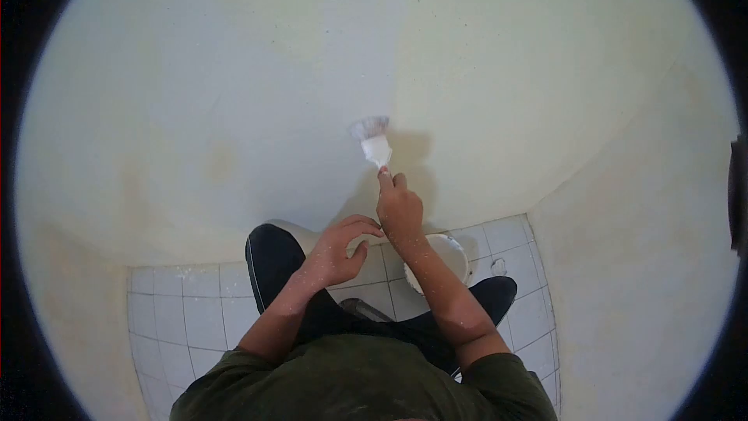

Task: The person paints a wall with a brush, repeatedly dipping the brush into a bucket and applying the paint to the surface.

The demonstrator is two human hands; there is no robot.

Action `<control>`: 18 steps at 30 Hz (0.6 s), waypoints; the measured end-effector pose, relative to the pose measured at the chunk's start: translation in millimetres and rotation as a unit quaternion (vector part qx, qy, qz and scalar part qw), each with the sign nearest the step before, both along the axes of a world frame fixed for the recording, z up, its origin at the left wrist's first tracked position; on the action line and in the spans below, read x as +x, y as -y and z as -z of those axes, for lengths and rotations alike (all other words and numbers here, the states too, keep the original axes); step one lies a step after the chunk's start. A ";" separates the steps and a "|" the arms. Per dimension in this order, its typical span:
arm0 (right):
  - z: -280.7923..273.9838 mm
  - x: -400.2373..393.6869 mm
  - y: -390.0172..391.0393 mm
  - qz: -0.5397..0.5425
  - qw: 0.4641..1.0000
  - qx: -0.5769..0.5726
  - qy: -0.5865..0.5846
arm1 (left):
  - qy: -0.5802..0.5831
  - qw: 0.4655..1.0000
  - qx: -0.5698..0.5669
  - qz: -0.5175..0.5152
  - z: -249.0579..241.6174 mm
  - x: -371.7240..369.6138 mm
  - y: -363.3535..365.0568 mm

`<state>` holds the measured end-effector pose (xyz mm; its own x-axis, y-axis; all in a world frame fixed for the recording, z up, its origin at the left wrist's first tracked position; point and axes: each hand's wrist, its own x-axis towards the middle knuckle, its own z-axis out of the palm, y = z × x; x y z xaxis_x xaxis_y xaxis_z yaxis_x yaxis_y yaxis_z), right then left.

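My right hand [400, 209] is closed around the handle of a white paintbrush [377, 148]. The brush points up, its splayed bristles pressed against the wall [483, 109]. A whiter painted area covers the wall left of the bristles, and the right side looks yellowish. My left hand [343, 249] hangs beside my right wrist, fingers curved and apart, with nothing in it. Below my right forearm stands a white bucket [460, 253], partly hidden by that arm. Its contents are hard to make out.
White floor tiles [202, 312] with paint specks lie below the wall. A side wall [639, 288] meets it at a corner on the right. My bent knees are on both sides. A small pale object [499, 267] lies on the tiles right of the bucket.
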<state>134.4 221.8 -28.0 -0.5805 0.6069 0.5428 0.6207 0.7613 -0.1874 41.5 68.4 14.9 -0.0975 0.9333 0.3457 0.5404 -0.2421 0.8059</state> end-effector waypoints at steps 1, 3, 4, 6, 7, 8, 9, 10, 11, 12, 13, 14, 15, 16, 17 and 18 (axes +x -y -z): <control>20.4 3.7 -1.0 -0.004 1.000 -0.013 0.000 | -0.007 1.000 -0.004 -0.010 -0.8 4.2 2.7; 57.2 5.3 -1.9 -0.010 0.999 -0.043 0.003 | -0.020 0.999 -0.015 -0.022 -0.9 6.4 7.4; 73.5 5.3 -2.2 -0.007 0.998 -0.063 0.006 | -0.028 0.999 -0.019 -0.024 -1.4 8.9 10.3; 104.5 6.3 -3.2 0.001 0.995 -0.099 0.011 | -0.030 0.999 -0.029 -0.027 -0.9 18.3 15.1; 116.3 8.0 -5.5 0.001 0.993 -0.120 0.014 | -0.024 0.999 -0.035 -0.030 -1.3 22.9 16.2; 127.5 8.4 -8.1 0.001 0.990 -0.139 0.016 | -0.019 0.999 -0.039 -0.033 -1.1 26.9 16.2; 134.6 9.0 -9.4 0.001 0.987 -0.158 0.017 | -0.018 0.999 -0.041 -0.030 0.0 30.8 15.4; 141.7 11.5 -9.9 -0.012 0.985 -0.175 -0.005 | -0.017 0.999 -0.042 -0.025 1.1 34.6 14.0; 149.1 14.8 -10.9 -0.022 0.981 -0.192 -0.025 | -0.014 0.999 -0.044 -0.019 2.4 36.8 10.5; 155.9 18.2 -11.8 -0.031 0.976 -0.209 -0.046 | -0.015 0.999 -0.050 -0.006 3.9 38.4 5.1; 168.1 20.2 -15.7 -0.034 0.964 -0.252 -0.076 | -0.016 0.998 -0.055 0.009 5.9 38.8 -3.9; 179.5 23.1 -16.9 -0.037 0.950 -0.290 -0.106 | -0.017 0.998 -0.056 0.025 8.1 39.2 -10.7; 194.6 25.1 -14.8 -0.042 0.934 -0.328 -0.137 | -0.035 0.998 -0.044 0.033 11.3 38.7 -14.9; 213.4 32.7 -10.7 -0.045 0.936 -0.312 -0.156 | -0.051 0.997 -0.031 0.042 15.8 39.1 -20.3; 233.6 42.4 -6.8 -0.048 0.939 -0.293 -0.175 | -0.066 0.996 -0.015 0.052 19.5 38.5 -24.8; 244.0 48.7 -7.6 -0.051 0.940 -0.275 -0.193 | -0.069 0.996 -0.001 0.055 21.9 36.5 -32.0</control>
<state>183.1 229.4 -272.0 -0.4748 0.8098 0.3447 0.3553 0.5347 -0.7667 78.0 100.4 -7.0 0.0535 0.9362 0.3473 0.6171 -0.3044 0.7256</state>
